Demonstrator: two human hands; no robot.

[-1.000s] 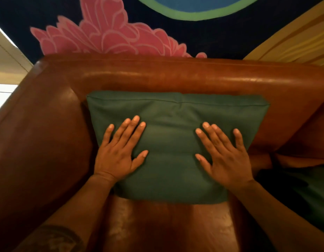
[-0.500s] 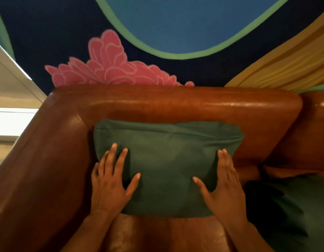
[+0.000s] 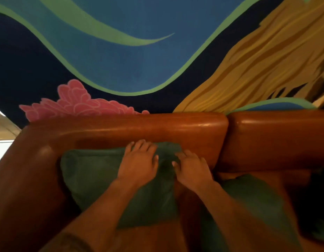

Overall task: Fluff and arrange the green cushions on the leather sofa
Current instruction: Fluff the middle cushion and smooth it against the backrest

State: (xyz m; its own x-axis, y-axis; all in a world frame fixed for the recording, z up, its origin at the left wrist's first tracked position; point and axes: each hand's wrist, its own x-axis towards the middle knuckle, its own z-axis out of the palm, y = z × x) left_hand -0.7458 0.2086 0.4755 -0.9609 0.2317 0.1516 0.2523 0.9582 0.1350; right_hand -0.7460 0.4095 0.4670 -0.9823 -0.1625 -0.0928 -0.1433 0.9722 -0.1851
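A green cushion (image 3: 95, 175) leans in the left corner of the brown leather sofa (image 3: 175, 128), its back against the backrest, its left edge just beside the padded armrest (image 3: 21, 179) and its lower edge on the seat (image 3: 157, 237). Both hands are on the upper right part of this cushion, close together but not touching each other. The left hand (image 3: 139, 160) lies palm down on the cushion's top edge, its fingers bent over that edge toward the backrest; motion blur keeps me from telling whether they grip the fabric or only press it. The right hand (image 3: 191, 166) sits at the cushion's upper right corner, fingers spread and somewhat bent, their tips against the fabric where it meets the backrest; whether it pinches the cloth I cannot tell either. The cushion's fabric is dented and shadowed between the two hands. A second green cushion (image 3: 248, 200) lies lower on the seat to the right, partly under the right forearm and near the seam where the two backrest sections meet. At the far right edge a dark shape rests on the seat, too dim to identify. Behind the sofa the wall carries a painted mural (image 3: 121, 60) with blue and green bands, a pink flower form and yellow streaks.
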